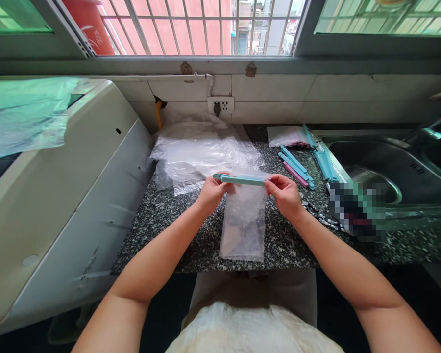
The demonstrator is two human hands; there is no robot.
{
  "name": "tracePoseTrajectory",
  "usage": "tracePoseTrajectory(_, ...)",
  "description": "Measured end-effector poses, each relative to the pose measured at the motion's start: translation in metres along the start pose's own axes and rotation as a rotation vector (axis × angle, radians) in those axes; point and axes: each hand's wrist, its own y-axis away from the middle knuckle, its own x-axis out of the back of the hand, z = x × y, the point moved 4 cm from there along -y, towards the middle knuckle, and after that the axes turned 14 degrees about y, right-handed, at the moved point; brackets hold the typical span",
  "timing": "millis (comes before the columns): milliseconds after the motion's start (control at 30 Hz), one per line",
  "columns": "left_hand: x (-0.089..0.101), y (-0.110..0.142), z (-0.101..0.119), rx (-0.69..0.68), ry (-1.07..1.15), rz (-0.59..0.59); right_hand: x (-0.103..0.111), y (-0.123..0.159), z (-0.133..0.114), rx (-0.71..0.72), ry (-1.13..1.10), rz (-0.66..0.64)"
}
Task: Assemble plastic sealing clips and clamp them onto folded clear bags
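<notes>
Above the counter, a long teal bag clip (245,180) lies level across the top of a clear plastic bag (243,223). My left hand (212,192) pinches the clip near its left end. At the other end, my right hand (284,194) has its thumb and fingers closed on the clip and the bag's edge. A strip of the bag shows above the clip, and the rest extends below toward the counter's front edge. Whether the clip is snapped closed I cannot tell.
Loose clear bags (209,152) are piled at the back of the speckled counter (191,245). Teal clips (296,164), a pink clip (296,175) and a filled clear packet (286,136) lie right. Beyond is a metal sink (371,152); a white appliance (95,162) stands left.
</notes>
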Motion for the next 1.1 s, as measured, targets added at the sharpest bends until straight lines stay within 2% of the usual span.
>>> tracePoseTrajectory(400, 0.001, -0.001, 0.001, -0.014, 0.002, -0.076, 0.003, -0.001, 0.001, -0.006, -0.06, 0.061)
tracePoseTrajectory(667, 0.002, 0.001, 0.009, -0.023, -0.035, -0.056, 0.004, -0.002, 0.0, 0.001, -0.109, 0.091)
tracePoseTrajectory(867, -0.001, 0.003, 0.02, -0.103, -0.147, -0.099, 0.005, -0.002, 0.001, -0.006, -0.105, 0.116)
tracePoseTrajectory(1100, 0.001, 0.001, 0.027, -0.184, -0.23, -0.036, 0.005, -0.002, 0.002, 0.009, 0.017, 0.079)
